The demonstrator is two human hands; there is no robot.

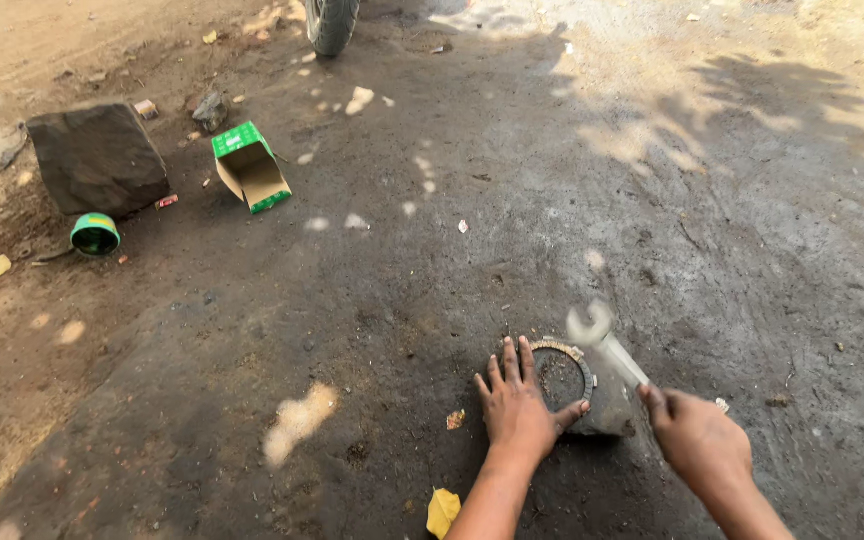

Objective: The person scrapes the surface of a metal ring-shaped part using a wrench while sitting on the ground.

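Left hand lies flat, fingers spread wide, pressing down on the near-left edge of a toothed ring-shaped plate, apparently a clutch friction disc; it grips nothing, only pins the disc. The disc lies flat on a dark block or stone that shows at its right and near side; whether other plates lie stacked under it cannot be told. Right hand, just right of the disc, is closed around the shank of an open-ended spanner; the spanner's head is raised above the far-right rim of the disc and is motion-blurred, so the tool is mid-swing. Judgement: the work on the disc is in progress, not finished; the disc looks whole and lies held in place, and no separated part shows beside it, so what is done so far cannot be read from this view. Left of the disc, a small orange scrap lies on the oily ground; nearer the person, a yellow leaf. Well off to the far left of the disc: an open green-and-brown carton, a green tin on its side, a large dark stone. Straight beyond the disc, at the top edge, a tyre.
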